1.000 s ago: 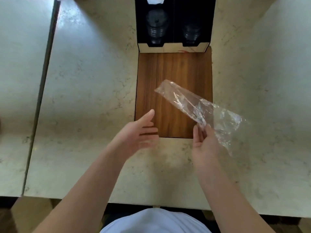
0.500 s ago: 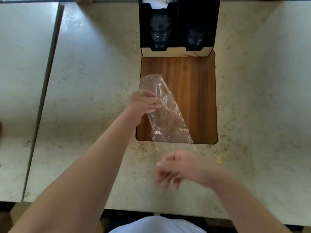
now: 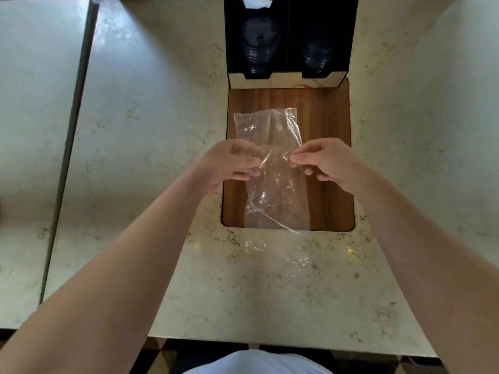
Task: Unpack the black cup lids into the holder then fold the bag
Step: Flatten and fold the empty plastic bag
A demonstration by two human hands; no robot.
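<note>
While the black cup lids (image 3: 259, 48) sit stacked in the black holder (image 3: 288, 36) at twelve o'clock, both hands, left hand (image 3: 229, 164) and right hand (image 3: 325, 161), pinch the clear, crinkled plastic bag (image 3: 272, 171) at its middle, apparently to start a fold over the wooden board (image 3: 332, 157).

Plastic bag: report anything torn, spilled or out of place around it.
Nothing stands out. The clear plastic bag is empty and crinkled, with no tear visible, held between left hand and right hand over the wooden board. Black lids sit stacked in the holder.
</note>
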